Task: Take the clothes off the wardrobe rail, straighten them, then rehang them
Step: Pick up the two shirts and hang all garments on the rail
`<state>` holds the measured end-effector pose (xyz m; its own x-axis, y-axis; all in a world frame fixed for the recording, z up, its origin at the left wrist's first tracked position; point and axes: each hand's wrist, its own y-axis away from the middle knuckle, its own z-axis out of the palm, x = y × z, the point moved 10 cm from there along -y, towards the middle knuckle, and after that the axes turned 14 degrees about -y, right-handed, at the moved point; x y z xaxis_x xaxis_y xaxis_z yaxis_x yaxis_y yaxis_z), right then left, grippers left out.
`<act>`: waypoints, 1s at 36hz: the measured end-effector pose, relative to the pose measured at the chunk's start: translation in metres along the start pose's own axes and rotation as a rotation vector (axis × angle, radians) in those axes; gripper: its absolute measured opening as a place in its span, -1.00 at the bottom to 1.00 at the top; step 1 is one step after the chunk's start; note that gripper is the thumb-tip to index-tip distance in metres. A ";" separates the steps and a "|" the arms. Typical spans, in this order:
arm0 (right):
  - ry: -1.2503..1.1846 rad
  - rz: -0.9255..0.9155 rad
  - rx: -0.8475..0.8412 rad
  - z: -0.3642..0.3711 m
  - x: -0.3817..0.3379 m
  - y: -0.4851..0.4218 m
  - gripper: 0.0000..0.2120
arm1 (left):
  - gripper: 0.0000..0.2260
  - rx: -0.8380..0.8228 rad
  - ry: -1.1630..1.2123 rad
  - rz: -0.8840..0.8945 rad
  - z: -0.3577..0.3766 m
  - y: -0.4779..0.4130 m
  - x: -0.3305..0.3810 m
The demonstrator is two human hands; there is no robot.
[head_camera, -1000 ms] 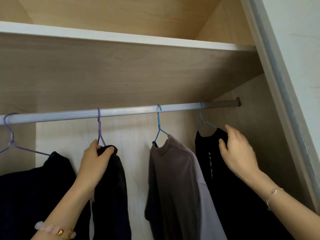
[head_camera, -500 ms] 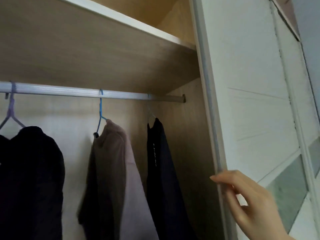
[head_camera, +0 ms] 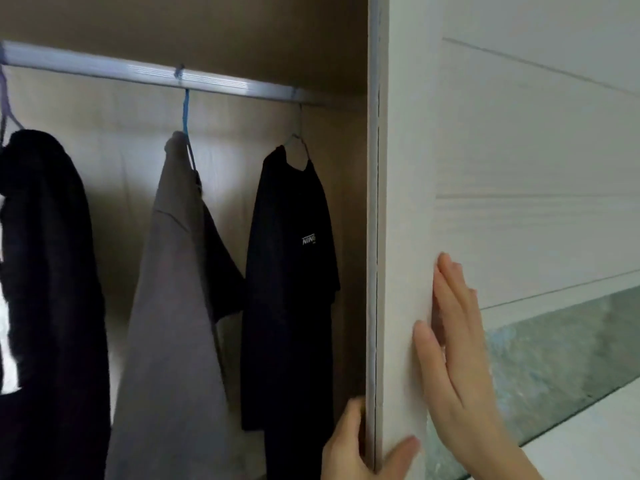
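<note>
Three garments hang on the metal wardrobe rail (head_camera: 145,72): a dark one (head_camera: 48,271) at the left, a grey-brown shirt (head_camera: 173,323) on a blue hanger (head_camera: 186,109) in the middle, and a black T-shirt (head_camera: 291,289) with a small white logo nearest the door. Neither hand touches any clothing. My left hand (head_camera: 353,452) grips the edge of the white sliding door (head_camera: 536,150), fingers behind the edge and thumb on the front. My right hand (head_camera: 453,358) lies flat on the door's face, fingers spread upward.
The door fills the right half of the view, with a marbled grey-green band (head_camera: 571,348) across its lower part. A wooden shelf underside (head_camera: 207,26) runs above the rail. The wardrobe's pale back panel (head_camera: 114,174) shows between the garments.
Both hands have left the hanging clothes. The right hand went from the door's edge to flat on its face; the left hand now grips the edge. The view swung right and closer.
</note>
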<state>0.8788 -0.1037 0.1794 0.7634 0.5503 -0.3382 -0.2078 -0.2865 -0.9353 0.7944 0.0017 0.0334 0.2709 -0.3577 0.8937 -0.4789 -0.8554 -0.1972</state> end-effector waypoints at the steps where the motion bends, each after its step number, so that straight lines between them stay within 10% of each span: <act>1: -0.064 0.046 -0.008 0.003 -0.001 -0.001 -0.48 | -0.43 -0.001 -0.018 0.026 -0.001 0.005 0.005; 25: -0.076 -0.085 -0.180 0.123 -0.116 0.034 -0.46 | -0.62 0.291 0.003 -0.047 -0.151 0.087 -0.047; 32: -0.068 -0.273 -0.207 0.188 -0.180 0.048 -0.51 | -0.27 0.657 -0.126 -0.101 -0.237 0.139 -0.070; 36: -0.036 -0.388 -0.242 0.220 -0.216 0.058 -0.55 | -0.21 1.012 -0.580 0.167 -0.279 0.191 -0.053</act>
<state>0.5673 -0.0661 0.1751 0.7341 0.6786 0.0246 0.2410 -0.2265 -0.9437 0.4555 -0.0381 0.0613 0.7320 -0.3866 0.5609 0.2656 -0.5963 -0.7576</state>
